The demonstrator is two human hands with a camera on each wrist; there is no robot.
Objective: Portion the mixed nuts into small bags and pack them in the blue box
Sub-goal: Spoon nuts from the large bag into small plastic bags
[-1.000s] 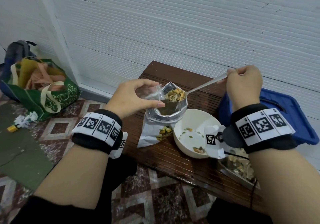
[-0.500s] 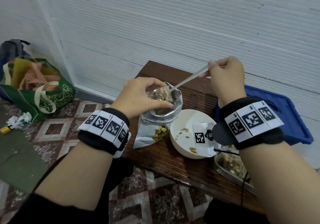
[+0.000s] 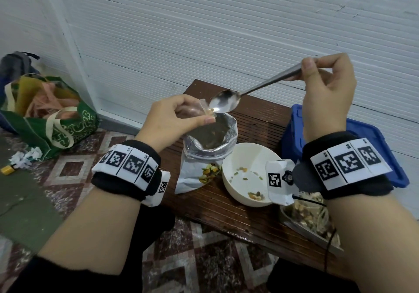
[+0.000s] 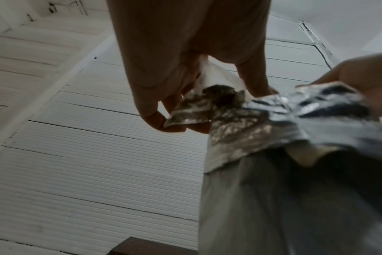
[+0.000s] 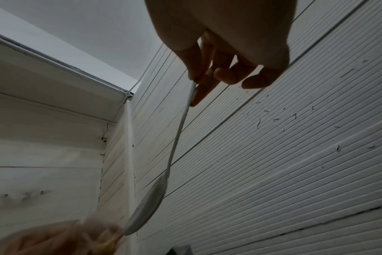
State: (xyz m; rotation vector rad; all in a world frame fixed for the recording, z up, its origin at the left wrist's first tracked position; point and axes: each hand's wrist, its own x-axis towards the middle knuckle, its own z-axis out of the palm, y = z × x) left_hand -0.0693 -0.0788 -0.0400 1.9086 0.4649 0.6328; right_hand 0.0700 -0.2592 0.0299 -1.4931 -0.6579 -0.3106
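Change: spoon [image 3: 224, 104] carried a heap of nuts a second ago; now we see its bowl bare and lifted, tipped over the small clear bag [image 3: 205, 111]. We judge one scoop delivered.
Meaning: portioning step under way; nothing sealed or packed yet, blue box [image 3: 383, 149] at 3 o'clock of the bench shows no bags.
Left hand [image 3: 172, 120]: thumb and fingers pinching the clear bag's mouth, just above the foil nut pouch [image 3: 205, 156].
Right hand [image 3: 326, 93]: pinching the spoon handle's end between thumb and forefinger.
Nuts: a few visible in the bag mouth; fill level hidden by the hand.
Other stock: white bowl [image 3: 247, 172] at centre holds only scattered seeds; metal tray [image 3: 313, 220] at 5 o'clock has mixed nuts.
Next, we guess: another scoop.
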